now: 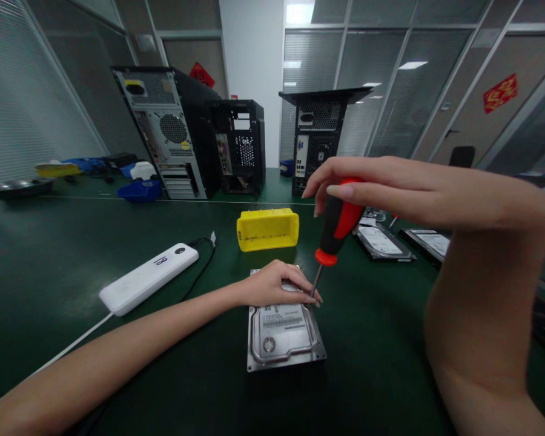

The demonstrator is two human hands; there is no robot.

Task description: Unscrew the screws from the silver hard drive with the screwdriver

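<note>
A silver hard drive (284, 339) lies label up on the green table in front of me. My left hand (277, 284) rests across its far half, thumb and fingertips closed around the lower shaft of a screwdriver. That screwdriver (335, 224), with a red and black handle, stands tilted, its tip at the drive's right edge. The tip itself is hidden by my left fingertips. From the right, my right hand (363, 181) grips the top of the handle, with the wrist bent sharply.
A yellow bin (267, 230) sits beyond the drive. At left lies a white power strip (149, 278) with a cable. More hard drives (384, 242) are on the right. Computer cases (163, 133) and a blue tray (140, 191) stand farther back.
</note>
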